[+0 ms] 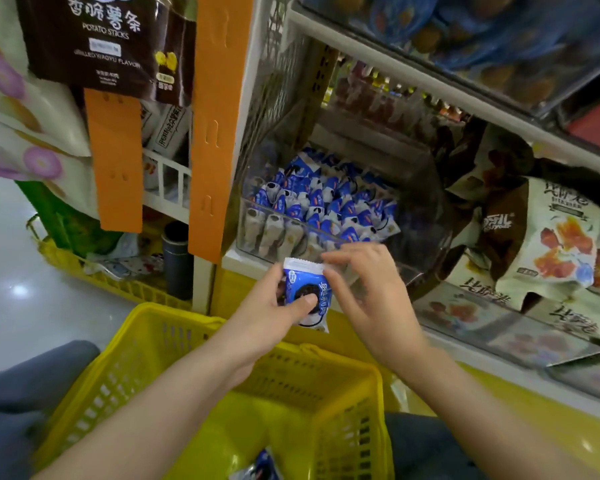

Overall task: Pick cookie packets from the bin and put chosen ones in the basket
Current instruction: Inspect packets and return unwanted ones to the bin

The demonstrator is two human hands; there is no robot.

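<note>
My left hand (274, 311) grips a blue-and-white cookie packet (309, 289), thumb pressed on its front, just above the far rim of the yellow basket (146, 344). My right hand (368, 292) pinches the packet's top right corner with curled fingers. Behind both hands, a clear plastic bin (257, 233) on the shelf holds several more blue-and-white cookie packets (323, 199). Another cookie packet (262, 467) lies on the basket floor near the bottom of the view.
An orange shelf post (219, 126) stands left of the bin. Pale snack bags (555, 237) fill the shelf to the right. A second yellow basket (94, 271) with a dark bottle (177, 258) sits on the floor at left. My knees flank the basket.
</note>
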